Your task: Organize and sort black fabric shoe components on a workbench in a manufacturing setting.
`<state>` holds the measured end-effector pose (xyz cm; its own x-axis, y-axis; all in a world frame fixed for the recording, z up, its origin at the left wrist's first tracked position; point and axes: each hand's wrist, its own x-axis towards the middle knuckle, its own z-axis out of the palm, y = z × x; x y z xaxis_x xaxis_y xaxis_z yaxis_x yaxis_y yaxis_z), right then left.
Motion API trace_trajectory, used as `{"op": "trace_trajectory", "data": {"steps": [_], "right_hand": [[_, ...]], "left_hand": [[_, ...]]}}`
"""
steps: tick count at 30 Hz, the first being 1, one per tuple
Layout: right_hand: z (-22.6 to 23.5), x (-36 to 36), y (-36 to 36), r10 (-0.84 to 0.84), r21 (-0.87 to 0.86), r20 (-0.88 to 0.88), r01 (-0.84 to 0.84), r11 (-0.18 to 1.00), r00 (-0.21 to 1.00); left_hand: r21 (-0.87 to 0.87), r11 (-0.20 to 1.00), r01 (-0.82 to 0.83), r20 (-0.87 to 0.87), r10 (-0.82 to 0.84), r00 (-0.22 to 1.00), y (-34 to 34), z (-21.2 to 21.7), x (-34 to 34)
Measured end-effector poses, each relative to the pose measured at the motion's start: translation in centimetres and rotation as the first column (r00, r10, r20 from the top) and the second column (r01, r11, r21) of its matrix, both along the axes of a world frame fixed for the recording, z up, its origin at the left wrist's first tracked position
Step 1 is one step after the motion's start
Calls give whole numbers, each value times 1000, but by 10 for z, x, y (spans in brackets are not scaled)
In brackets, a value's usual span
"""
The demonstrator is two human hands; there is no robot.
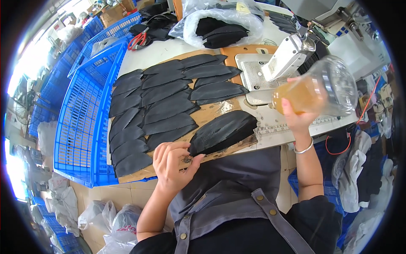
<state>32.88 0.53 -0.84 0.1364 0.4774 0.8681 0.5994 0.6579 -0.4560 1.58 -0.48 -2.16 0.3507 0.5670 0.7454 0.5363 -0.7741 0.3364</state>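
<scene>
My right hand (297,117) is wrapped round a clear plastic jar (301,94) holding cloudy amber liquid. The jar is tilted, its wide clear end to the right, and slightly blurred. At the front edge of the board, my left hand (172,164) pinches the left tip of a small stack of black leaf-shaped pieces (224,130), which look like leather or fabric. Farther back and left, many similar black pieces (168,109) lie in overlapping rows on the brown board (230,149).
A white sewing machine (287,59) stands behind the jar on the white table (275,132). On the left is a blue plastic crate (80,127). Red-handled scissors (138,40) and a clear bag (189,31) of black pieces lie at the back. Plastic bags (122,224) sit on the floor.
</scene>
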Motion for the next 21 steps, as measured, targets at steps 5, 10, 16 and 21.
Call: {"op": "trace_trajectory", "data": {"steps": [5, 10, 16, 21], "right_hand": [[-15, 14, -14, 44, 72, -403, -16, 997, 914], [-13, 2, -16, 205, 76, -737, -222, 972, 644], [7, -30, 5, 427, 123, -413, -416, 901, 804], [1, -36, 13, 325, -117, 1, -323, 939, 946]], "left_hand": [[-35, 997, 62, -159, -67, 985, 16, 34, 26], [-160, 975, 156, -318, -200, 927, 30, 55, 67], [-234, 968, 92, -413, -184, 892, 37, 49, 80], [-321, 944, 69, -396, -200, 896, 39, 42, 82]]}}
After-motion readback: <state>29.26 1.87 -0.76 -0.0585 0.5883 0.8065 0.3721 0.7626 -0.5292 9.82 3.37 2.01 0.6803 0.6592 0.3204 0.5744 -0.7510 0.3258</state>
